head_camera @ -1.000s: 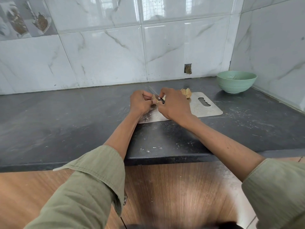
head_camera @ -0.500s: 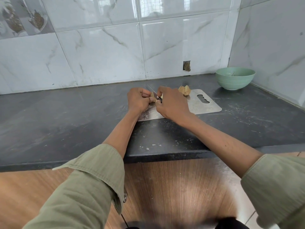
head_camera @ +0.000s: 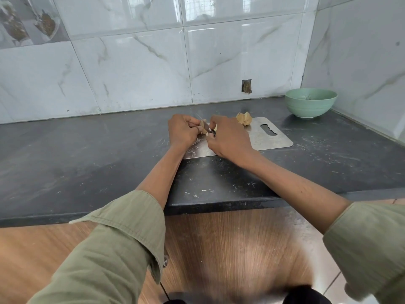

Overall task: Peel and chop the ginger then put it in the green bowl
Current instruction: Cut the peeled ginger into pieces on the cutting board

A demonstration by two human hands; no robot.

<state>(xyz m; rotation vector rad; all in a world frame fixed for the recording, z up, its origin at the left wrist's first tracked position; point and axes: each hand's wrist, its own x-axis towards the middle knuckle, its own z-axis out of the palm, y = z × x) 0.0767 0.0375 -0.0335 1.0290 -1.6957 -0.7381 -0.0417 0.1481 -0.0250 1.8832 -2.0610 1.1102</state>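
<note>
My left hand (head_camera: 182, 130) grips a small piece of ginger (head_camera: 203, 128) just above a steel cutting board (head_camera: 263, 139). My right hand (head_camera: 230, 137) grips a small knife (head_camera: 205, 125), whose thin blade lies against the ginger and points up and to the left. Most of the knife's handle is hidden in my fist. Another lump of ginger (head_camera: 243, 119) lies at the far edge of the board. The green bowl (head_camera: 310, 103) stands at the back right, near the corner of the walls.
The board lies on a dark stone counter (head_camera: 87, 154) with a front edge close to my forearms. Tiled walls close the back and the right side. Small scraps (head_camera: 207, 190) dot the counter near its front edge.
Both hands stay together over the board with the knife on the ginger. Only the camera view shifts slightly.
</note>
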